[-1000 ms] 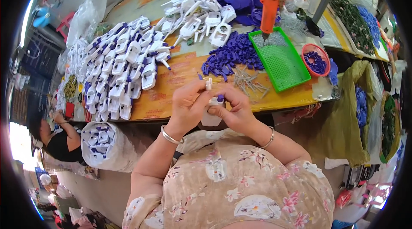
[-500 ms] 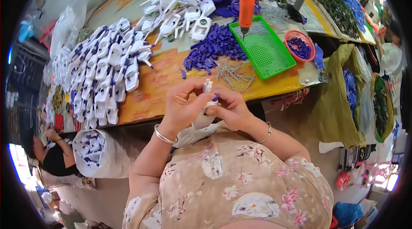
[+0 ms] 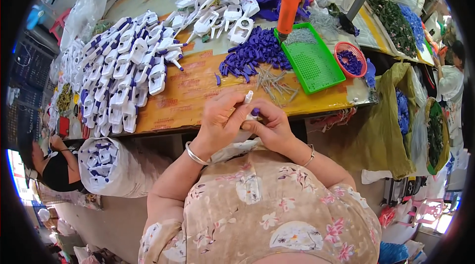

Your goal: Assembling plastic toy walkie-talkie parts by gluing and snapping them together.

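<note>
My left hand (image 3: 223, 119) and my right hand (image 3: 273, 126) meet in front of my body, near the table's front edge. Between them they grip a white plastic part (image 3: 248, 97) with a small purple piece (image 3: 255, 112) on it. Its narrow white end pokes up past my left fingers; the wider body is mostly hidden by my hands. Just beyond lie thin pale rods (image 3: 276, 85) and a heap of small purple pieces (image 3: 255, 53). An orange power screwdriver (image 3: 292, 4) hangs upright over the corner of a green tray (image 3: 324, 85) with small metal pieces at its far end.
White-and-purple plastic assemblies (image 3: 121, 66) are piled at left, white housings (image 3: 213, 11) farther back. A red basket (image 3: 365, 66) holds purple pieces. A white sack (image 3: 136, 175) and an olive sack (image 3: 376, 135) flank me. Other people are at far left (image 3: 57, 170) and far right (image 3: 452, 78).
The view has shifted a little. The held white part has turned in my fingers, and its wide body, seen below my hands before, is now mostly covered.
</note>
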Tool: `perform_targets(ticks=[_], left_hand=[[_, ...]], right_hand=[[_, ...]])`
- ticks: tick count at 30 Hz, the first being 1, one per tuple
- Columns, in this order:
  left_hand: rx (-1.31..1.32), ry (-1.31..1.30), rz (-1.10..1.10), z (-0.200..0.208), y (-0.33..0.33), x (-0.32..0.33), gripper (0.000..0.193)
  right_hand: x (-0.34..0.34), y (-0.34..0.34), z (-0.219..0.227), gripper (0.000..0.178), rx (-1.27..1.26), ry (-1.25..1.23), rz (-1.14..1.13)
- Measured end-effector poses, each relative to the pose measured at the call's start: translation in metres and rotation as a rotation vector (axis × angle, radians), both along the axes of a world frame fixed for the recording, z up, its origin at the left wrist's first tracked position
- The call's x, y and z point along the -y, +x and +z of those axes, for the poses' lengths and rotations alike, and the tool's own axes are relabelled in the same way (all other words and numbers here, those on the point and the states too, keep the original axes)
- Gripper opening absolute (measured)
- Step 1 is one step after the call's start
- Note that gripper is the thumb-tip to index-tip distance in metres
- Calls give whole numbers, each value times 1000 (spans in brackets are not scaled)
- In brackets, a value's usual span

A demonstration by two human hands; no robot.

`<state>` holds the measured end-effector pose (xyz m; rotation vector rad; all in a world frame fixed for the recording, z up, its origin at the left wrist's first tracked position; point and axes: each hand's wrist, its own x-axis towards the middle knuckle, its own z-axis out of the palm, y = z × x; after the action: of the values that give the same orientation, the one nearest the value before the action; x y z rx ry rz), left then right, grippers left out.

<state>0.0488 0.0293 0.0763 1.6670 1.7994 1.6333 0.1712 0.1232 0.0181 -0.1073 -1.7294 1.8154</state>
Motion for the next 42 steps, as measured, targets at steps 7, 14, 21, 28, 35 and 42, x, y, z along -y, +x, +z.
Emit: perform_targets(ticks=[7, 14, 21, 28, 35, 42], left_hand=[[193, 54, 9, -9, -10, -8, 6], [-54, 36, 20, 6, -31, -10, 12], [-252, 198, 12, -4, -43, -22, 19], [-327, 170, -47, -3, -36, -38, 15], [-99, -166, 44, 8, -48, -38, 9], [515, -208, 71, -9, -55, -49, 6]], right_hand=[[-13, -14, 8, 30, 37, 352, -176], [-22, -35, 23, 33, -5, 411, -216], [-36, -51, 7, 38, -32, 437, -143], [-48, -40, 0, 39, 13, 400, -85], [-94, 11, 16, 29, 76, 538, -515], [-236, 84, 21, 9, 376, 747, -1078]])
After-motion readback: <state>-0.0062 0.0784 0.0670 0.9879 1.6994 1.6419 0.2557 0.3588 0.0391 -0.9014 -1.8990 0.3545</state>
